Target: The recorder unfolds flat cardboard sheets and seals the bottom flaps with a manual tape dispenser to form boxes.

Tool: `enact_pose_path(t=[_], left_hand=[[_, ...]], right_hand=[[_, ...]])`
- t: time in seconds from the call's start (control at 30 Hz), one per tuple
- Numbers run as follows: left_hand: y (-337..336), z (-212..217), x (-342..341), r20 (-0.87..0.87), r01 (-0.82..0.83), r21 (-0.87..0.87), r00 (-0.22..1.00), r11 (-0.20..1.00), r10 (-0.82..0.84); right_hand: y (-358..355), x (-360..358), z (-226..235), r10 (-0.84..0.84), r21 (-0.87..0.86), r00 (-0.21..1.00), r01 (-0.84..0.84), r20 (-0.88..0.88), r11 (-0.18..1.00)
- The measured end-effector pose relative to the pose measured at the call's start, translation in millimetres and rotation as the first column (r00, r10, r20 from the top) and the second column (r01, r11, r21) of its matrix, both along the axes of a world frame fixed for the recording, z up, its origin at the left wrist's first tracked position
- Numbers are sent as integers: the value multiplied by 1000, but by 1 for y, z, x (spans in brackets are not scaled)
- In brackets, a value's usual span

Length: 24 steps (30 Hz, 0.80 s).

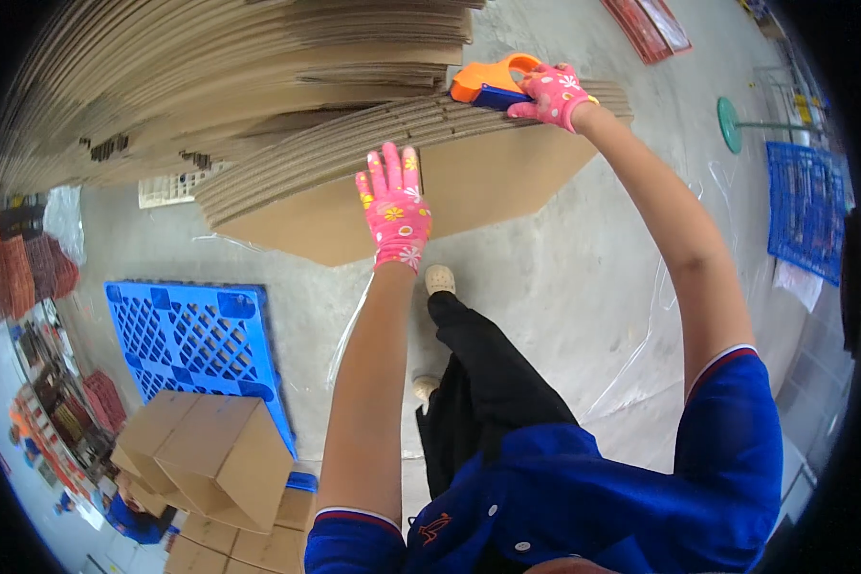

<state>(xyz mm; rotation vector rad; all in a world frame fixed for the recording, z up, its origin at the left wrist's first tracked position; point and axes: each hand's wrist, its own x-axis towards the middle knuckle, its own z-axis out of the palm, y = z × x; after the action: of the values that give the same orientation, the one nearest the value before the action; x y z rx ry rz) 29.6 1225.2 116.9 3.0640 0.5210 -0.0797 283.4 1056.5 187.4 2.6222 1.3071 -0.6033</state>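
Note:
Both my hands wear pink flowered gloves. My left hand (pixel 393 206) lies flat, fingers spread, against the side of a stack of flattened cardboard sheets (pixel 354 153) at upper centre. My right hand (pixel 551 94) is closed around an orange and blue tape dispenser (pixel 488 84), which rests on top of the same stack near its right end. A lower cardboard sheet (pixel 488 187) juts out from under the pile toward me. A taller pile of flat cardboard (pixel 210 67) rises behind and to the left.
A blue plastic pallet (pixel 196 340) lies on the concrete floor at left, with assembled cardboard boxes (pixel 210 454) in front of it. Blue crates (pixel 804 206) stand at right, beside a green round-based stand (pixel 732 124). Clear plastic film (pixel 641 364) lies on the floor.

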Motion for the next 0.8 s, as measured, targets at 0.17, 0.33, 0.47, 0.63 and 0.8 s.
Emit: enact_pose_path(t=[0.17, 0.33, 0.47, 0.63, 0.8], left_hand=[[-24, 17, -12, 166, -91, -151, 979, 984, 116], [-47, 40, -55, 151, -187, -409, 951, 893, 269], [-73, 51, -84, 192, -217, -473, 920, 854, 340], [-112, 49, -104, 182, -429, -500, 798, 753, 575], [-134, 43, -118, 182, -522, -420, 753, 743, 632]], right_hand=[[2, 13, 1, 8, -40, 992, -3, 124, 999], [9, -18, -7, 22, -67, 960, -3, 280, 998], [13, -10, -11, 35, -48, 945, -20, 325, 999], [2, 9, -4, 30, 156, 943, -86, 331, 984], [-1, 6, -2, 114, 52, 958, -132, 262, 990]])
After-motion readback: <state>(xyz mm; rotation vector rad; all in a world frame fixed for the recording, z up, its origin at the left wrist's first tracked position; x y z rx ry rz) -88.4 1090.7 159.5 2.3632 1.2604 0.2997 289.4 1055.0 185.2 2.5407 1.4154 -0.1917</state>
